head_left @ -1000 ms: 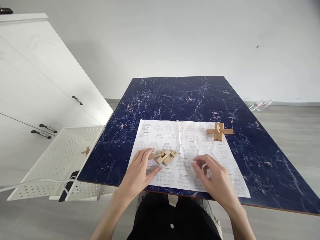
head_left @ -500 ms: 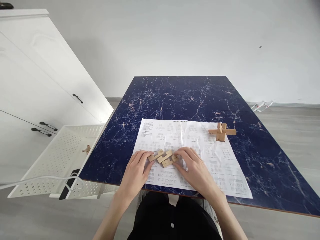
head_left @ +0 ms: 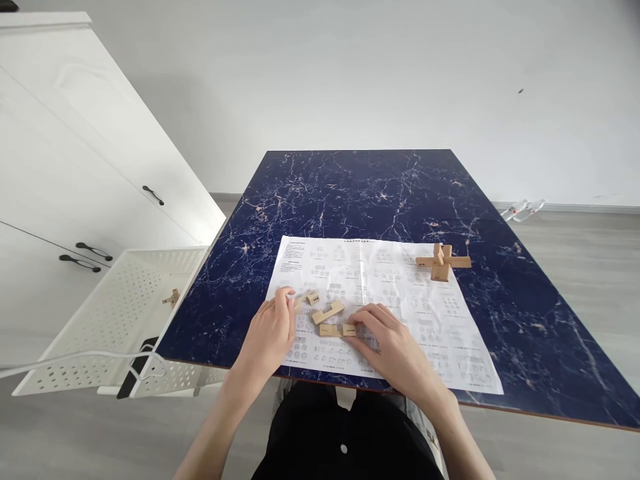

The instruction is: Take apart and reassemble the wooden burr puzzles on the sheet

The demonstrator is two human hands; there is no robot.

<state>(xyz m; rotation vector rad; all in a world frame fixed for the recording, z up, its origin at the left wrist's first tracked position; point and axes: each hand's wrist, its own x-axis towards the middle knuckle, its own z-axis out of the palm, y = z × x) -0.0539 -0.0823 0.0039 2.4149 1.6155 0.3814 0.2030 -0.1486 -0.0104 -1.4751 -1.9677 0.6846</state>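
Three notched wooden bars lie apart on a printed instruction sheet (head_left: 400,293) near the table's front edge. My left hand (head_left: 270,333) pinches the left end of the far-left bar (head_left: 309,299). A second bar (head_left: 328,311) lies loose between my hands. My right hand (head_left: 393,347) has its fingertips closed on the right end of the nearest bar (head_left: 336,329). An assembled wooden cross puzzle (head_left: 441,261) stands at the sheet's far right corner, away from both hands.
The sheet rests on a dark blue marbled table (head_left: 360,193). A white perforated basket (head_left: 115,320) with a small wooden piece (head_left: 171,298) inside sits left of the table, beside a white cabinet (head_left: 70,153). Plastic bottles (head_left: 523,209) lie on the floor at far right.
The clustered bars have been pulled apart into three separate pieces. My right hand came in from the right onto the bars and drew one bar toward me; my left slid another slightly leftward.
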